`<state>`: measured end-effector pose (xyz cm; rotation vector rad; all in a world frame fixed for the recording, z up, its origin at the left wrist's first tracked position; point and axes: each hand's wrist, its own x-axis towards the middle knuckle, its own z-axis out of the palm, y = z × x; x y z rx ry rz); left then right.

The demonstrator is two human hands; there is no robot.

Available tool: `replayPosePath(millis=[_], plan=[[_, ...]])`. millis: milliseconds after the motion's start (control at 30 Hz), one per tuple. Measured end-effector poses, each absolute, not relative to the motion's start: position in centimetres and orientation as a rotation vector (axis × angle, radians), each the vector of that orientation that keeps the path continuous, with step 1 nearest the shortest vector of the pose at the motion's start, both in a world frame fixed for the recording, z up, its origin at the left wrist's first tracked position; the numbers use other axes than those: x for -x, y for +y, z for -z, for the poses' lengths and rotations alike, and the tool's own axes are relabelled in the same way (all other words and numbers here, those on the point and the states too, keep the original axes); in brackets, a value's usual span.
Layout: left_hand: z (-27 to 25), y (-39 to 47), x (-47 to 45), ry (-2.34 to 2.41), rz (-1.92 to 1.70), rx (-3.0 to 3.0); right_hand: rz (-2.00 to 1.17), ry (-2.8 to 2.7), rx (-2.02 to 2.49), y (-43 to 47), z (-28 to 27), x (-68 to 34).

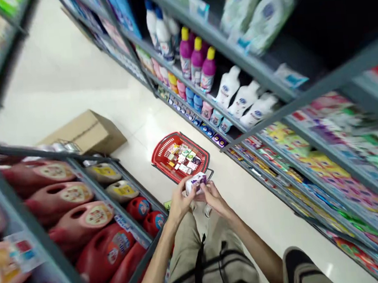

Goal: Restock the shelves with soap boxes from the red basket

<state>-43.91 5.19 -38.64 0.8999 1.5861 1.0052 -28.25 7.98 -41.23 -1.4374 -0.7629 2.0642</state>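
Between my hands, in front of my body, is a small white and purple packet (195, 183), perhaps a wrapped bar of soap; its print is too blurred to read. My left hand (181, 198) grips its left side, thumb on the near face. On its right side my right hand (214, 197) holds it too, with the thumb pressed on the face. Just beyond the packet, a red shopping basket (155, 158) stands on the floor with several small boxes and packets (188, 157) in it.
At left, a shelf (123, 218) holds large red and pink detergent bottles (84, 221). To the right, a long shelf (255, 73) carries purple bottles (197, 60), white bottles (228, 86) and packaged goods. A cardboard box (86, 130) sits on the pale floor (134, 106) beyond the left shelf.
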Motion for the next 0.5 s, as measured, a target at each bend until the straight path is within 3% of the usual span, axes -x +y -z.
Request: replayPosePath(millis=[133,233,500], plan=[[27.1,5.8,40.6,1.408,-1.110,-0.735,-1.851,-0.950,1.259,6.0,30.5,20.6],[21.9,5.3,38.3,1.300,-1.030,-0.778,-1.697,-1.044,1.165,2.4,25.3,16.4],[18.1,4.7,31.2,1.033,-0.598,-0.981,-1.222,-0.748,1.281,-7.3,18.7,14.0]])
